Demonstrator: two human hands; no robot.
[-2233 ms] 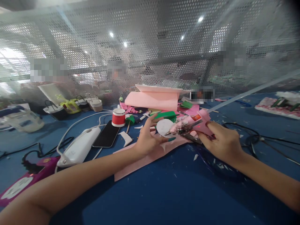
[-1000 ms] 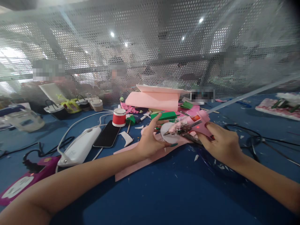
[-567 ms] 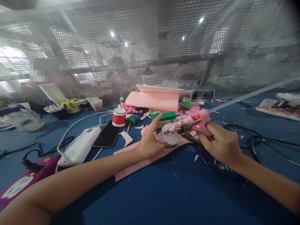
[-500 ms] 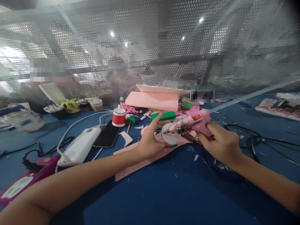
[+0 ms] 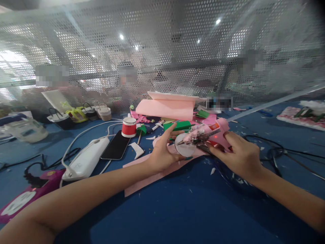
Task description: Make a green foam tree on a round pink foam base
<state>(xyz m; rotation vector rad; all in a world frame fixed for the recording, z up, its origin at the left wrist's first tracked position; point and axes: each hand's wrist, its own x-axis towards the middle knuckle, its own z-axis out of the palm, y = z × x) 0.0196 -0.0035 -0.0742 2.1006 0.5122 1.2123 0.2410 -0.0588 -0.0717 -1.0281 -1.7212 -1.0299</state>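
My left hand pinches a small round white disc between thumb and fingers, just above a pink paper sheet on the blue table. My right hand grips a pink hot glue gun. Its metal nozzle points left and rests on the upper edge of the disc. A long clear glue stick juts from the back of the gun toward the upper right.
Beyond my hands lie a folded pink sheet, a green strip, a red and white cup, a black phone and a white device. Black cables trail at right. A perforated screen walls off the back.
The disc has shifted slightly right and tilted, so it looks greyer. The glue gun nozzle has stayed against it, and my right fingers have shifted a little on the gun.
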